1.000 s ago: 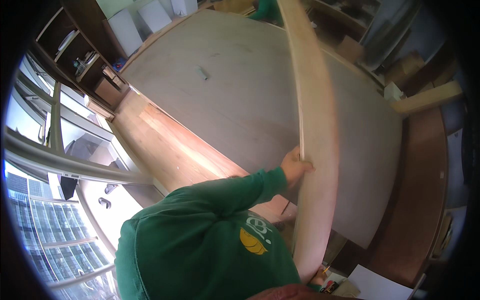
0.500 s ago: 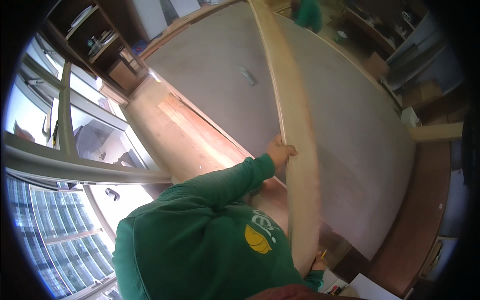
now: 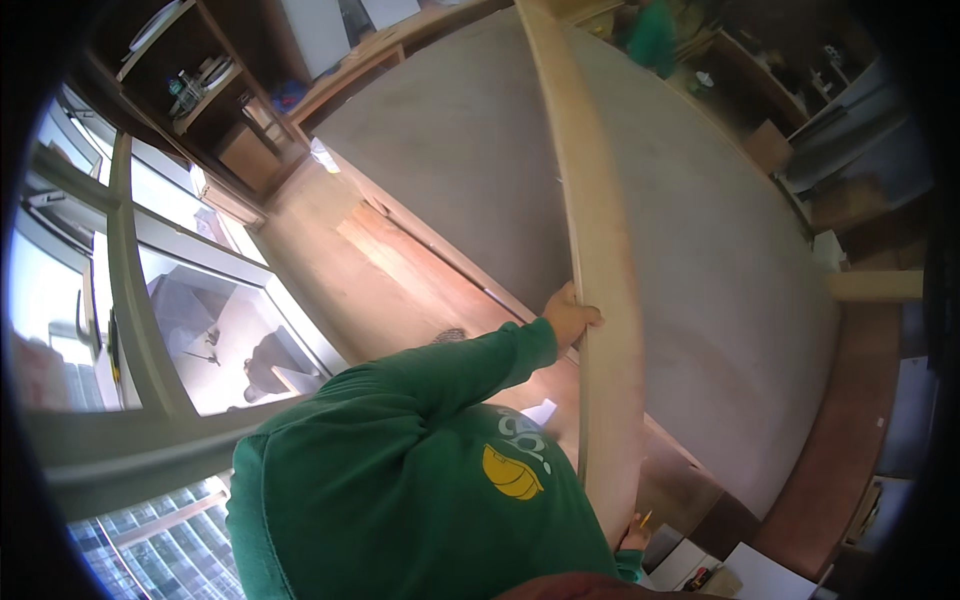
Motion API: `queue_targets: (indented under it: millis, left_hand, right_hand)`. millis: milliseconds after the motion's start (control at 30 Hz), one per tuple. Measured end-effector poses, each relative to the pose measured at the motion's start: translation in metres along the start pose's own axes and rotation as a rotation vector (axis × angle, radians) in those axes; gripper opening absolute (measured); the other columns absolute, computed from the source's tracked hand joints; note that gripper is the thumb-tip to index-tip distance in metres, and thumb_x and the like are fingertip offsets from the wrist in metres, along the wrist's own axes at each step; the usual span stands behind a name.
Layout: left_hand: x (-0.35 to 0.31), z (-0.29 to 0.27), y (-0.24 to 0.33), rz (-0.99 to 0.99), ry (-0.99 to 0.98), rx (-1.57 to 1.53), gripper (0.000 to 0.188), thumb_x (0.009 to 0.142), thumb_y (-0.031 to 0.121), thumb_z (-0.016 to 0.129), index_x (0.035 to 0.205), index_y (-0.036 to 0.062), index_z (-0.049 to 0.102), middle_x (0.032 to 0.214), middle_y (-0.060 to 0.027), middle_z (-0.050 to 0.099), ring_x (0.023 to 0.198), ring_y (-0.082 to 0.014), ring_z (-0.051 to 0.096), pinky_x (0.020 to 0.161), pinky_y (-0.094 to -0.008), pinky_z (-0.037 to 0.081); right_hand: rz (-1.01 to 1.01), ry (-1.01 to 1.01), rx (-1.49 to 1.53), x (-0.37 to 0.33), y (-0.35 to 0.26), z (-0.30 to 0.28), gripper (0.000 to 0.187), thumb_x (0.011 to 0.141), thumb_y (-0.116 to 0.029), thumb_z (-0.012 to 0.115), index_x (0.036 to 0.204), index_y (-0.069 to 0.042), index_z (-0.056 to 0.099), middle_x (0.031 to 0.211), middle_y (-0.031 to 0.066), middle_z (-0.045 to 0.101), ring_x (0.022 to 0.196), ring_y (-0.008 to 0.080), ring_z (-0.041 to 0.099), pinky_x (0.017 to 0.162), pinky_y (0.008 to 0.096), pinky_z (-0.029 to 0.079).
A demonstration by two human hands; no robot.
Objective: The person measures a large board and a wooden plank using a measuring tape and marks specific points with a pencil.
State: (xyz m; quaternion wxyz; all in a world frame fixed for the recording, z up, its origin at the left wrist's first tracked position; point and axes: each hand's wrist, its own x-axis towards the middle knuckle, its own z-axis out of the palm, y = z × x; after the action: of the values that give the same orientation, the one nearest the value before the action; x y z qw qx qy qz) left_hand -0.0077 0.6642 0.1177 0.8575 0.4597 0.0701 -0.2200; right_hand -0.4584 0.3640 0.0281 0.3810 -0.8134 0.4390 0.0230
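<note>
A long, pale wooden board (image 3: 605,270) runs from the top of the view down to my right side, in front of my chest. My left hand (image 3: 572,318) grips its left edge, thumb over the face. Low on the right, my right hand (image 3: 634,536) is at the board's lower end, mostly hidden by the board and my sleeve. A thin yellow pencil (image 3: 647,519) sticks up from its fingers. Beneath and beyond the board spreads a large grey panel (image 3: 730,270) edged with wooden strips.
To the left are a wood floor (image 3: 300,235), window frames (image 3: 125,250) and an open shelf unit (image 3: 215,90). A person in green (image 3: 652,40) is at the far right. White boxes or boards (image 3: 765,575) and a small red-and-black tool (image 3: 697,579) lie at the lower right.
My view has shifted, so the board and left hand appear slightly farther right and lower. The small grey item seen on the panel earlier no longer shows. Both hands keep their places on the board.
</note>
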Motion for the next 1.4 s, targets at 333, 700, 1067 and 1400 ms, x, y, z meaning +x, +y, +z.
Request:
queue_targets:
  millis: [333, 700, 1067, 1400]
  left_hand:
    - [0.038, -0.133, 0.078, -0.104, -0.065, -0.02, 0.047, 0.066, -0.005, 0.059, 0.112, -0.0015, 0.047, 0.095, -0.0118, 0.057, 0.078, -0.0203, 0.06, 0.06, -0.0295, 0.05]
    - [0.04, -0.214, 0.117, -0.472, -0.244, -0.065, 0.054, 0.072, -0.009, 0.052, 0.125, 0.0002, 0.043, 0.112, -0.0142, 0.057, 0.103, -0.0248, 0.059, 0.086, -0.0351, 0.051]
    - [0.071, -0.36, 0.217, -1.044, -0.543, -0.105, 0.043, 0.086, 0.01, 0.051, 0.128, 0.0073, 0.046, 0.118, -0.0117, 0.057, 0.107, -0.0239, 0.057, 0.09, -0.042, 0.049]
    - [0.24, -0.444, 0.317, -0.681, -0.19, -0.063, 0.051, 0.092, 0.047, 0.047, 0.125, 0.0084, 0.049, 0.124, -0.0093, 0.056, 0.112, -0.0242, 0.055, 0.095, -0.0452, 0.043]
  right_hand:
    - [0.004, 0.126, 0.051, -0.103, -0.078, 0.112, 0.073, 0.082, -0.065, 0.053, 0.083, 0.008, 0.062, 0.07, 0.0102, 0.058, 0.067, 0.0169, 0.051, 0.06, 0.0363, 0.043]
    - [0.569, -0.133, 0.584, -0.148, -0.1, 0.156, 0.057, 0.087, -0.057, 0.054, 0.097, -0.002, 0.065, 0.072, 0.0003, 0.061, 0.056, 0.0138, 0.052, 0.05, 0.028, 0.042]
    - [0.417, -0.001, 0.267, -0.147, -0.384, 0.304, 0.047, 0.086, -0.052, 0.056, 0.08, -0.006, 0.057, 0.05, 0.0017, 0.046, 0.032, 0.0134, 0.039, 0.031, 0.0302, 0.033]
    - [0.555, 0.191, 0.02, -0.24, -0.438, 0.387, 0.049, 0.089, -0.042, 0.052, 0.075, 0.004, 0.062, 0.053, 0.0181, 0.055, 0.044, 0.0277, 0.054, 0.046, 0.0424, 0.042]
